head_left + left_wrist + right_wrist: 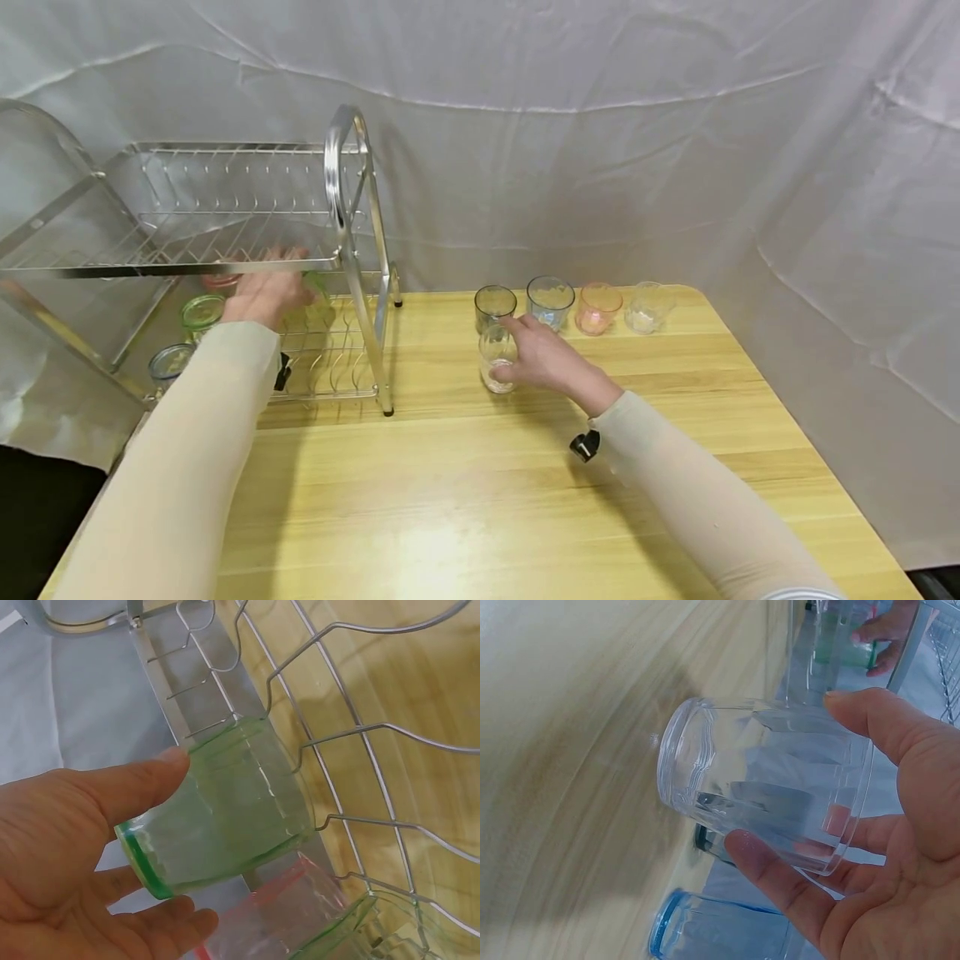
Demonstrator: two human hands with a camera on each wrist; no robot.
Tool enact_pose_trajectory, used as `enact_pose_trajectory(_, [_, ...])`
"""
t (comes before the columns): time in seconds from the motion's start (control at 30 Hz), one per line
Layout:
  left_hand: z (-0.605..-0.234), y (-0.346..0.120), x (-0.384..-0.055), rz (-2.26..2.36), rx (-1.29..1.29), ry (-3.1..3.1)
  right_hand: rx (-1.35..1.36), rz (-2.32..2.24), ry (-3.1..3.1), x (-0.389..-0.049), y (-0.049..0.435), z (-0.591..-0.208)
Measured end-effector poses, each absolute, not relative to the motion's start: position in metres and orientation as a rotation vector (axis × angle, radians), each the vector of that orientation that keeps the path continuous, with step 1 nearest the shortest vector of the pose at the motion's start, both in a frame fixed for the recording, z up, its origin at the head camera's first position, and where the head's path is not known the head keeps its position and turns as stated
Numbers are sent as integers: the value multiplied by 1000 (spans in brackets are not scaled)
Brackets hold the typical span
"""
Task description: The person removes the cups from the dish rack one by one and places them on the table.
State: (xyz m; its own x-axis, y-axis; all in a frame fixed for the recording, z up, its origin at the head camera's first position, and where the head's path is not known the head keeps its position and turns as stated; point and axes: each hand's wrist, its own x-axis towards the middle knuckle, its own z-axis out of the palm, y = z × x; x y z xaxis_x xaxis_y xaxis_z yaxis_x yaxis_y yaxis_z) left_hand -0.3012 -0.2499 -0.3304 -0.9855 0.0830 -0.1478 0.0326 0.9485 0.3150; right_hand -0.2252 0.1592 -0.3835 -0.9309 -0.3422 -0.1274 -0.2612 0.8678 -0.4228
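Under the upper shelf of the dish rack, my left hand [262,293] holds a green-tinted glass [240,802] by its rim, thumb on one side and fingers on the other. Its base is close against the lower rack's wires [352,772]. On the table to the right, my right hand [551,358] grips a clear glass [757,772] around its upper part, base toward the wood. A grey glass [491,302] stands just behind it, partly covered by the fingers. In the left wrist view, a pink glass [277,911] sits beside the green one.
The two-tier metal dish rack [378,333] stands at the left. On its lower level are another green glass [201,312] and a blue one [168,360]. Along the table's back edge stand a blue glass [550,300], a pink glass [598,310] and a clear glass [647,308].
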Motion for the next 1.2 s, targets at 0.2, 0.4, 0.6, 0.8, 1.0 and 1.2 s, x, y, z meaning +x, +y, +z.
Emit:
enact_pose_trajectory(0.2, [-333, -250, -296, 461, 87, 2995, -467, -606, 2843, -224, 158, -385])
enact_pose_trajectory(0.4, [-335, -250, -297, 414, 126, 3039, -475, -602, 2850, -223, 158, -386])
enact_pose_trajectory(0.6, [-330, -249, -294, 375, 135, 3041, -485, -610, 2848, -222, 158, -385])
enact_pose_trajectory(0.8, [-321, -244, -285, 382, 167, 3066, -492, -609, 2839, -223, 160, -384])
enact_pose_trajectory(1.0, [-316, -242, -265, 408, 232, 3118, -484, -598, 2838, -224, 161, -383])
enact_pose_trajectory(1.2, [-312, -238, -240, 352, 263, 3177, -479, -589, 2845, -224, 160, -381])
